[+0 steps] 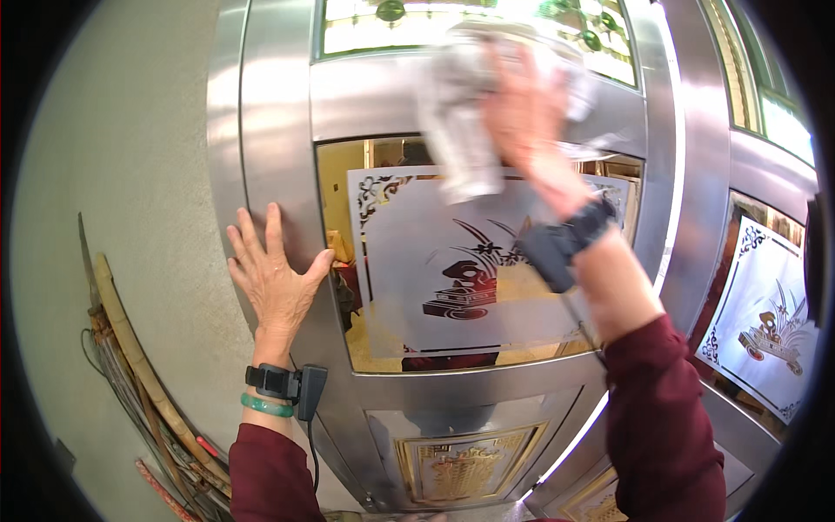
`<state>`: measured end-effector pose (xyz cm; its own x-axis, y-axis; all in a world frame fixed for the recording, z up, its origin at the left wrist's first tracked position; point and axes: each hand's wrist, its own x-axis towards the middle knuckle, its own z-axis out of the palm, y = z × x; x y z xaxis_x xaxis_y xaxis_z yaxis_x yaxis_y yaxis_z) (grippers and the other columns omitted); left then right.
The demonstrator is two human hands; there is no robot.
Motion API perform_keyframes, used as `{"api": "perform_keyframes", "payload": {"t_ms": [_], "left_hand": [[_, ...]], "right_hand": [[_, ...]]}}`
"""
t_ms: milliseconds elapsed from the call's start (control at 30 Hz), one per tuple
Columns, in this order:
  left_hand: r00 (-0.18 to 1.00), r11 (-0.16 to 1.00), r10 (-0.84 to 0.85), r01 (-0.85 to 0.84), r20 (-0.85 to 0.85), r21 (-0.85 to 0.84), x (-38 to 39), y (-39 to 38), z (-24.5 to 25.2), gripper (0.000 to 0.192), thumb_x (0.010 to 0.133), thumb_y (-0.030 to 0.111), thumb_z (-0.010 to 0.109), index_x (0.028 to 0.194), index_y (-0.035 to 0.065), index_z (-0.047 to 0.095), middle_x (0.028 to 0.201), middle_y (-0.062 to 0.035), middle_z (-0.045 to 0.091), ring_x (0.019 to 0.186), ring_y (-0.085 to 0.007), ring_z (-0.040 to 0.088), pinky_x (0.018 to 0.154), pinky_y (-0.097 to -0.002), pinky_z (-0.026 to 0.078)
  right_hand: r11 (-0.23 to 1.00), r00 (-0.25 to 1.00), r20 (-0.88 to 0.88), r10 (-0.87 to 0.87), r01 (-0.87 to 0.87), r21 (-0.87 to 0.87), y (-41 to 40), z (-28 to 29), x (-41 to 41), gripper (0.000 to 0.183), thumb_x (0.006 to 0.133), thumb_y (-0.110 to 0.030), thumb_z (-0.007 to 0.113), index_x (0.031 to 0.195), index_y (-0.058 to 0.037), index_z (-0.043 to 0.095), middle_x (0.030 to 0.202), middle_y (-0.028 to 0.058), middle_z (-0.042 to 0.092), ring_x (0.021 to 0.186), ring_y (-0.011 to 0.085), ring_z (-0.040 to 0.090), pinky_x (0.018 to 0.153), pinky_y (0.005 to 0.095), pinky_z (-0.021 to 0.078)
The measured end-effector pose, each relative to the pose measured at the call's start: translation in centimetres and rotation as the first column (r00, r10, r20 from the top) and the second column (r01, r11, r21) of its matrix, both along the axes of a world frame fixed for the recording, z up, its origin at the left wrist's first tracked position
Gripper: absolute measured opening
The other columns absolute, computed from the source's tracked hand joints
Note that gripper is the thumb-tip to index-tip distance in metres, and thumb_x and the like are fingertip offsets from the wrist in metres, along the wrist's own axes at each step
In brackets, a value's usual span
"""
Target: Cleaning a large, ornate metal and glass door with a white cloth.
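Note:
Blurred by motion, my right hand [528,107] presses a white cloth [460,124] against the upper part of a stainless steel door [372,91]. The cloth overlaps the lower edge of a stained-glass pane [365,29] and hangs over the top of a mirrored panel with a frosted plant-and-pot design [417,261]. My left hand [274,274] rests flat on the steel frame left of that panel, fingers spread and holding nothing. Both wrists wear black strapped devices with cables, and a green bangle [267,405] circles my left wrist.
Bamboo poles and sticks [140,365] lean against the plaster wall [130,163] at the left. A gold relief panel [470,463] decorates the door's lower part. To the right, past a bright gap, stands a second door leaf [704,150] with a similar frosted panel [757,313].

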<state>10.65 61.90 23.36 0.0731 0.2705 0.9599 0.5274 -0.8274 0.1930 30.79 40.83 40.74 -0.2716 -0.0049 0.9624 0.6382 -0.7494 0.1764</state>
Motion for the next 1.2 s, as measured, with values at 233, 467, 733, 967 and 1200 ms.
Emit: {"api": "perform_keyframes", "payload": {"t_ms": [233,467,733,967,1200], "left_hand": [[0.999,0.997,0.030,-0.028,0.020,-0.074,1.5,-1.9,1.1,0.087,0.064,0.043,0.073,0.138,0.0253,0.031,0.146,-0.0123,0.024,0.134,-0.0334,0.022,0.101,-0.0589,0.020],[0.997,0.999,-0.033,0.035,0.072,-0.031,0.0,0.5,-0.7,0.087,0.066,0.052,0.072,0.138,0.0219,0.033,0.148,-0.0137,0.022,0.135,-0.0379,0.018,0.102,-0.0585,0.021],[0.986,0.989,-0.147,0.145,-0.075,-0.032,-0.7,0.3,-0.4,0.084,0.070,0.048,0.070,0.140,0.0209,0.032,0.149,-0.0155,0.017,0.137,-0.0381,0.015,0.104,-0.0574,0.022],[0.907,0.924,-0.375,0.383,-0.190,0.007,-3.6,0.9,-3.0,0.060,0.074,0.020,0.067,0.128,0.0069,0.044,0.141,-0.0172,0.035,0.131,-0.0370,0.031,0.103,-0.0460,0.029],[0.846,0.917,-0.286,0.378,-0.450,0.127,-5.3,1.9,-9.1,0.078,0.065,0.036,0.073,0.131,0.0090,0.042,0.142,-0.0184,0.031,0.129,-0.0345,0.032,0.103,-0.0564,0.021]], "right_hand": [[0.909,0.957,0.212,0.200,-0.100,-0.405,3.7,-0.6,-5.5,0.049,0.068,-0.026,0.067,0.114,-0.0224,0.054,0.115,0.0075,0.053,0.117,0.0389,0.042,0.087,0.0631,0.0369],[0.971,0.984,0.100,-0.150,0.166,-0.172,-9.9,0.5,6.4,0.057,0.078,-0.030,0.059,0.131,-0.0154,0.045,0.130,0.0127,0.048,0.120,0.0311,0.043,0.102,0.0513,0.0284],[0.975,0.977,-0.143,-0.156,0.175,0.135,-14.1,-1.5,14.7,0.057,0.081,-0.029,0.057,0.136,-0.0288,0.040,0.136,0.0086,0.041,0.117,0.0418,0.040,0.099,0.0498,0.0343],[0.965,0.989,0.062,0.135,-0.117,-0.234,2.3,-5.0,-2.3,0.059,0.068,-0.012,0.056,0.127,-0.0165,0.052,0.126,0.0119,0.049,0.118,0.0445,0.037,0.097,0.0617,0.0263],[0.895,0.919,0.254,0.300,-0.179,-0.408,14.1,-1.8,-10.9,0.043,0.072,-0.015,0.059,0.113,-0.0261,0.057,0.121,0.0035,0.051,0.120,0.0345,0.040,0.088,0.0604,0.0340]]}}
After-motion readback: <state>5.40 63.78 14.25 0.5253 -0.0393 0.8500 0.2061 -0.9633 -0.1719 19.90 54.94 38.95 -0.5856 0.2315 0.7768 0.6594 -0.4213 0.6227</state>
